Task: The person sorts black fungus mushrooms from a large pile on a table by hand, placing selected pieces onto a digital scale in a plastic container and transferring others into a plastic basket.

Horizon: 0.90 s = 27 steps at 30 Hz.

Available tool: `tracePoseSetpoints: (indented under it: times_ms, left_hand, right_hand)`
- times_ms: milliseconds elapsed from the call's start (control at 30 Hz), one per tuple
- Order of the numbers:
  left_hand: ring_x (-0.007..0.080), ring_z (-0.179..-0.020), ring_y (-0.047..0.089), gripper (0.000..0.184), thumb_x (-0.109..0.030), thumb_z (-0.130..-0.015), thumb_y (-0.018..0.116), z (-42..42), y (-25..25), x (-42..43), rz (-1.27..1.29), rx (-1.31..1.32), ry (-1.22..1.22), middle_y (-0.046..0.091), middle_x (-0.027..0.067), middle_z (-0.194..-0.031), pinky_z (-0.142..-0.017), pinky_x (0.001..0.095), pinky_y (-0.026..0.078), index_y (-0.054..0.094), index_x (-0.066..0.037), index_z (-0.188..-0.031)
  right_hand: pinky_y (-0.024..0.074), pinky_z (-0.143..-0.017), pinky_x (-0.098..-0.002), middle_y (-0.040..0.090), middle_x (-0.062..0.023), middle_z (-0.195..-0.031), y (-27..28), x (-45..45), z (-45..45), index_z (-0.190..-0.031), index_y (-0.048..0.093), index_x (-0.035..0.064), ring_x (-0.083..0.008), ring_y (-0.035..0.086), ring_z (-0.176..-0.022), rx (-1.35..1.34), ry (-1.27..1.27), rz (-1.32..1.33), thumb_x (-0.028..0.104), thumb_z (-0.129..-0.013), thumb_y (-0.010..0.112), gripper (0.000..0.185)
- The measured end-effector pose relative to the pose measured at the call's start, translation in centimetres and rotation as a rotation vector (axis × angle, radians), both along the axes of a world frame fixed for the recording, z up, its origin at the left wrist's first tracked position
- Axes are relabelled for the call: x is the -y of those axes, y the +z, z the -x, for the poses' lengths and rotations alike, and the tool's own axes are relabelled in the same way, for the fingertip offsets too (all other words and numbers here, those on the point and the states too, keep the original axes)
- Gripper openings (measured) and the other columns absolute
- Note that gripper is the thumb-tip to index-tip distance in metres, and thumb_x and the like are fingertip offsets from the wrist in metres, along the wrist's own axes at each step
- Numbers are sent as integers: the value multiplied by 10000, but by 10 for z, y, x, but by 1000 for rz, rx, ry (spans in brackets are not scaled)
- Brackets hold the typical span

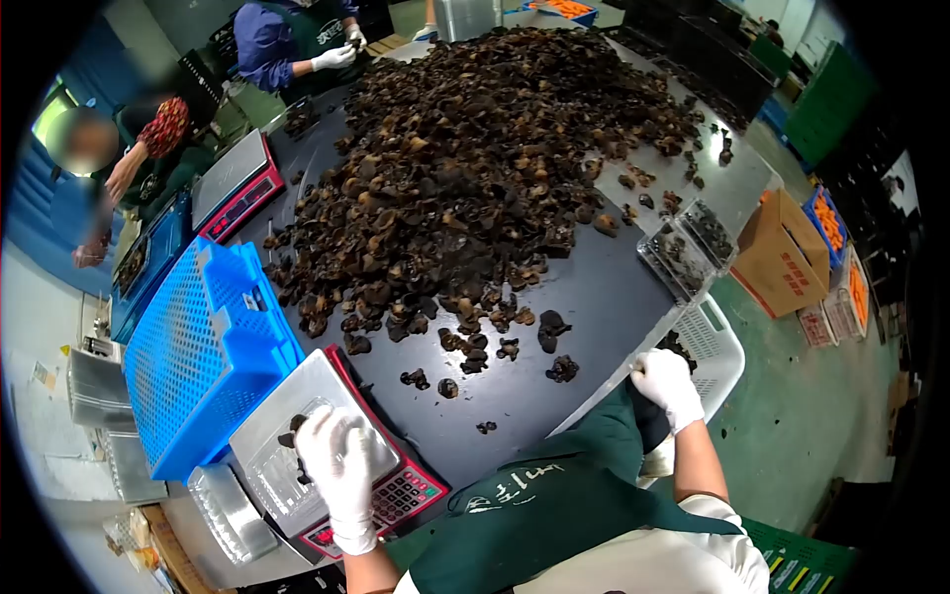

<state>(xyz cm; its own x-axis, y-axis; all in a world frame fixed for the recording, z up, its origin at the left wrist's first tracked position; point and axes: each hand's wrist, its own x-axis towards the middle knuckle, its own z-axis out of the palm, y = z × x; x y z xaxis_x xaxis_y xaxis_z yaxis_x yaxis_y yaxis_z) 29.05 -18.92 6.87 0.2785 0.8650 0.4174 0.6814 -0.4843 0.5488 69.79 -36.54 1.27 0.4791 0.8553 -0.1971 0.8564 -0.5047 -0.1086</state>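
Silver-topped red scale (384, 457), blue crate (183, 351)

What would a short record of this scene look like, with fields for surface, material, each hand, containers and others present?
Surface: dark table
Material: large heap of dark brown, curled pieces
Left hand: white-gloved, over the nearer scale, dark pieces by its fingers
Right hand: white-gloved, at the table's edge, near a white basket
Containers: blue crate beside the scale
Others: co-worker in purple sleeves beyond the table
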Motion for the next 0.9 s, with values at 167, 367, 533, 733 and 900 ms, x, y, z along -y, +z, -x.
tracePoseSetpoints:
  times_ms: [167,367,533,733,900]
  left_hand:
    - [395,-1169,450,473,-70,-793,597,-80,-52,0,103,-197,-302,492,220,-1252,-1014,488,352,512,-52,-1258]
    - [491,-1143,434,589,-152,-771,610,-100,-148,-12,50,-655,-110,453,274,-1289,-977,491,380,439,10,-1310]
    - [365,-900,498,432,-68,-743,618,-105,-146,-24,124,-434,-137,517,171,-970,-781,433,436,539,-44,-1166]
    - [392,-1108,492,455,-54,-798,601,-149,-150,-55,-39,-112,-238,534,204,-1203,-969,444,389,531,-74,-1248]
    - [356,-1017,517,356,-157,-792,656,-144,-143,-29,76,-169,-346,568,175,-1077,-906,436,420,571,-45,-1119]
  right_hand:
    - [498,-814,-411,623,-122,-976,-28,-45,49,-1022,665,108,-303,601,-912,-354,128,-342,260,-802,591,277]
    - [490,-802,-390,570,-95,-1062,-80,-66,65,-959,598,105,-303,565,-967,-339,243,-386,116,-737,660,231]
    - [477,-842,-395,615,-103,-983,-79,-100,43,-1027,598,80,-308,588,-929,-476,-96,-850,63,-757,599,271]
    - [419,-931,-443,553,-149,-1243,-98,-161,78,-1234,548,118,-330,531,-1095,-287,166,-691,301,-741,653,536]
    - [420,-930,-427,437,-179,-1354,-91,-137,113,-1297,495,100,-351,514,-1101,-360,486,-679,171,-773,635,547]
